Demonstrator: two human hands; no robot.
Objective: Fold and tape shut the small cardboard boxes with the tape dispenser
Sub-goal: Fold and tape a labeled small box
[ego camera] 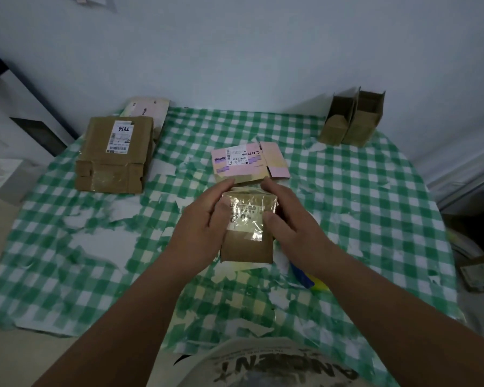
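Two bare hands hold one small brown cardboard box [248, 227] above the middle of a surface covered with a green-and-white checked cloth [347, 196]. The left hand [204, 222] grips the box's left side, fingers curled over its far top edge and thumb lying on the near face. The right hand [288, 216] grips the right side the same way, thumb tip pressing the near face. The box sits between the two palms, near face tilted up toward the camera; shiny clear tape crosses its upper half over dark printed lettering, while the lower half is plain cardboard. Just beyond the hands lies one flattened pink carton with a white shipping label [248, 160]. At the far left lies one larger flat brown cardboard parcel with a white label [115, 155], overlapping one pale flattened carton [151, 107] behind it. At the far right corner stand two small open brown cardboard boxes [352, 118], side by side and touching. A blue and yellow object [309, 277] shows partly under the right forearm; what it is cannot be told.
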